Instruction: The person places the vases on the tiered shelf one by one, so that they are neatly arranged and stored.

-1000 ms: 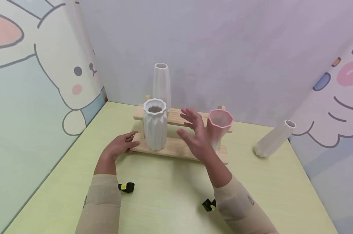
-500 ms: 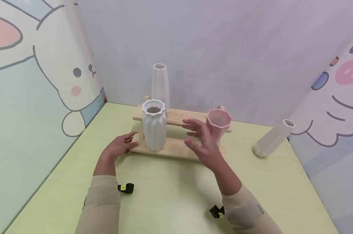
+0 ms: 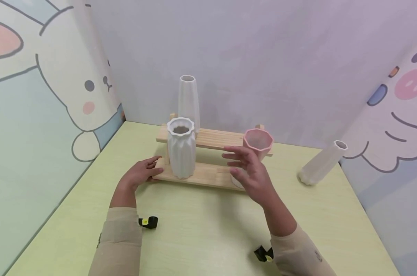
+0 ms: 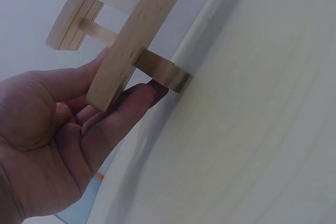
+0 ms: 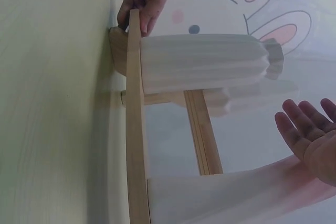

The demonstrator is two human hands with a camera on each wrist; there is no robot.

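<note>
A two-tier wooden rack [image 3: 208, 175] stands near the back wall. At its left end my left hand [image 3: 139, 175] grips the lower board [image 4: 123, 56], thumb above and fingers beneath. A white pleated vase [image 3: 182, 153] stands upright on the lower board's left. On the upper tier behind it rises a tall slim white vase [image 3: 188, 99]. Toward the right end of the lower board is a pink-and-white vase [image 3: 258, 138], partly hidden by my right hand [image 3: 254, 178]. That hand's fingers are extended beside the vase; whether they touch it, I cannot tell.
Another slim white vase [image 3: 322, 163] stands tilted on the pale yellow table [image 3: 201, 230], right of the rack. Cartoon-printed walls [image 3: 87, 84] enclose the left, back and right sides. Black wrist-worn pieces [image 3: 153, 222] show beside both sleeves.
My right hand has moved right and slightly toward me, coming in front of the pink-and-white vase. My left hand keeps its grip on the rack; the vases look unmoved.
</note>
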